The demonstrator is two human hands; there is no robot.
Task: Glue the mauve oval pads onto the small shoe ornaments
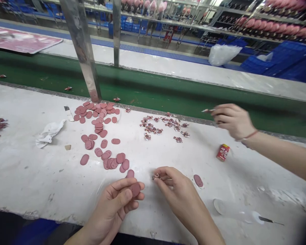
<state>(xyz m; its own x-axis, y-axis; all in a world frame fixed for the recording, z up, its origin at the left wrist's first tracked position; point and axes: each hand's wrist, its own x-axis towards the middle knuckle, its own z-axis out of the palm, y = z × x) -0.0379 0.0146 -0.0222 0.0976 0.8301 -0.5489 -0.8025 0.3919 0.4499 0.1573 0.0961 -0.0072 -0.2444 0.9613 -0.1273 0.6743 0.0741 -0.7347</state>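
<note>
My left hand (117,204) pinches a dark red oval disc (135,189) between thumb and fingers, low in the head view. Just right of it, my right hand (177,190) is closed at the fingertips on a small brown-and-white figure piece (156,176). The two hands are apart. Beyond my left hand lie many loose red oval discs (112,163), some stacked and some marked with small holes. A cluster of small brown-and-white figure pieces (150,127) lies farther back. One single oval disc (198,180) rests right of my right hand.
Another person's hand (232,119) reaches in from the right with a small piece. Near it stands a red box (222,152). A clear needle-tipped bottle (237,211) lies at front right. Crumpled white paper (49,134) is at left. A metal post (84,51) rises beside the green belt (153,92).
</note>
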